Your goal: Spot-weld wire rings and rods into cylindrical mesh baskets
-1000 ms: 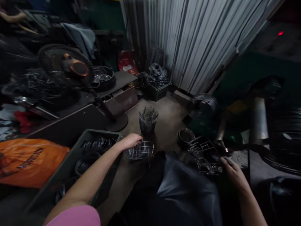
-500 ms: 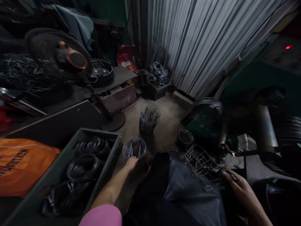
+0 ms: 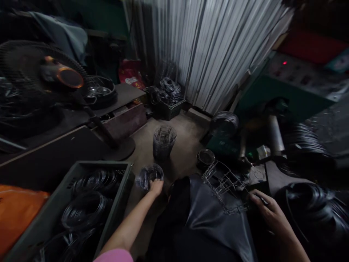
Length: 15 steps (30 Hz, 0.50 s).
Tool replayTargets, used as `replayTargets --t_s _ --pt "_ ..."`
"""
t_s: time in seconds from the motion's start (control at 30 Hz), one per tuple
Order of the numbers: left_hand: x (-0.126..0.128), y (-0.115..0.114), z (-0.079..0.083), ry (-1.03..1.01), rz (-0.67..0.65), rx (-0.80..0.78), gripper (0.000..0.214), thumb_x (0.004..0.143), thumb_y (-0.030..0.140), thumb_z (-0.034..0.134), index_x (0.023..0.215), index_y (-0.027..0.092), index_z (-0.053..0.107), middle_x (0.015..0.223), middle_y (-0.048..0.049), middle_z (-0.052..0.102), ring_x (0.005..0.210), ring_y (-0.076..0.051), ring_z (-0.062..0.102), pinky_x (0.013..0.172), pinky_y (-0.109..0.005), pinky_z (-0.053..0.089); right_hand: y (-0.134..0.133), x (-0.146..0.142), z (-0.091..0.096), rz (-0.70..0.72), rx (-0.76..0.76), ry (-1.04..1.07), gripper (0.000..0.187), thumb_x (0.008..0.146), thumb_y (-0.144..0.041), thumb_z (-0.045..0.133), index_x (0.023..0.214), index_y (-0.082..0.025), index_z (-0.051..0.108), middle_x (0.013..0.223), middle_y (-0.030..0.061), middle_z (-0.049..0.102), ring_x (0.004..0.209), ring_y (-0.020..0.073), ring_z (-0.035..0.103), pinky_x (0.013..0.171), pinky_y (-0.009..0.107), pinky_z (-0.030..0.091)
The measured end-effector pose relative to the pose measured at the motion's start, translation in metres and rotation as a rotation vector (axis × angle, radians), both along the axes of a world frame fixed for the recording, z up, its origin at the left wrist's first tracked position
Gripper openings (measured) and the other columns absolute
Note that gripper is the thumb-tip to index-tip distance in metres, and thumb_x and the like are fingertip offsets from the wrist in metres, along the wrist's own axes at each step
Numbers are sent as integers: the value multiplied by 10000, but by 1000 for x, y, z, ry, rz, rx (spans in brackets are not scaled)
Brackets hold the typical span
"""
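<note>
My left hand [image 3: 156,187] reaches down into a round wire-ringed container [image 3: 142,178] on the floor, which holds thin metal rods. Its fingers are curled, and what they grip is hidden. My right hand [image 3: 265,207] is closed round a slim dark tool [image 3: 262,199] whose kind I cannot make out. Left of that hand, a wire rack [image 3: 226,182] of thin crossed bars rests tilted beside the dark apron [image 3: 209,203] over my lap. Whether the right hand also touches the rack is too dark to tell.
A green crate [image 3: 125,182] of coiled wire [image 3: 83,211] stands at left. Ahead on the floor are a tall wire basket [image 3: 164,143] and a round tin [image 3: 206,157]. A fan [image 3: 65,76] stands back left, machinery [image 3: 276,134] at right, a corrugated metal wall [image 3: 207,51] behind.
The view has swung to the right. My left hand has gone from the near rim further into the round container. My right hand stays by the wire rack.
</note>
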<state>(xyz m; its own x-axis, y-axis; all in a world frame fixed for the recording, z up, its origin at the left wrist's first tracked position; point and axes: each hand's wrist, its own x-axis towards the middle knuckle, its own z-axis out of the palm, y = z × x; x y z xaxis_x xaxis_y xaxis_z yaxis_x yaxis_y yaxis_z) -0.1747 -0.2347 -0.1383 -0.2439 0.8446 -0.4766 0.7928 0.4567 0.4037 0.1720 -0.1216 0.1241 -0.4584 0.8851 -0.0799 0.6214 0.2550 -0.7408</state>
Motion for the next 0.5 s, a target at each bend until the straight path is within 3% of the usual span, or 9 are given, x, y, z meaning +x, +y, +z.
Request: replayTargets --t_s 0.07,0.13,0.2,0.23,0.3,0.4,0.5 --pt "26 18 21 -34 -11 117 380 927 339 321 1224 186 502 1237 -139 555 1187 -258 482 963 -445 391 -10 5 -10 -86 -62 125 369 707 -545 548 580 -199 549 543 1 517 526 142 483 499 225 421" --pt "60 35 46 -175 -36 303 498 946 355 104 1337 213 377 1327 -103 498 1240 -192 443 985 -358 392 -22 11 -35 -257 -158 279 399 687 -587 529 578 -204 505 522 -13 467 468 120 423 438 223 377" --pt "94 46 68 -574 75 565 632 913 350 -75 1368 198 337 1331 -103 499 1248 -178 443 988 -343 401 -32 19 -69 -488 -302 385 401 687 -613 483 679 -215 532 515 -39 438 407 99 353 371 208 297" --pt "110 51 77 -737 97 608 652 903 382 -86 1376 207 327 1330 -94 504 1247 -183 447 988 -348 406 -36 25 -88 -553 -391 386 396 687 -606 479 718 -217 545 513 -48 434 384 90 317 356 204 265" --pt "136 59 88 -901 99 549 616 901 468 23 1365 224 348 1336 -74 506 1250 -193 448 1003 -350 402 -41 42 -122 -591 -485 284 344 678 -546 521 696 -206 567 478 -58 422 377 86 308 366 205 263" --pt "163 72 85 -857 -7 322 575 850 545 267 1290 224 453 1299 -66 545 1236 -231 465 1021 -381 393 -39 82 -149 -502 -345 52 245 650 -383 604 526 -177 555 462 -33 481 459 112 441 477 227 356" --pt "176 81 70 -760 -97 276 566 777 579 394 1226 256 514 1301 -30 546 1269 -247 424 1068 -394 338 -18 135 -137 -622 -37 -40 204 722 -327 550 612 -176 633 611 19 632 637 181 582 623 270 427"
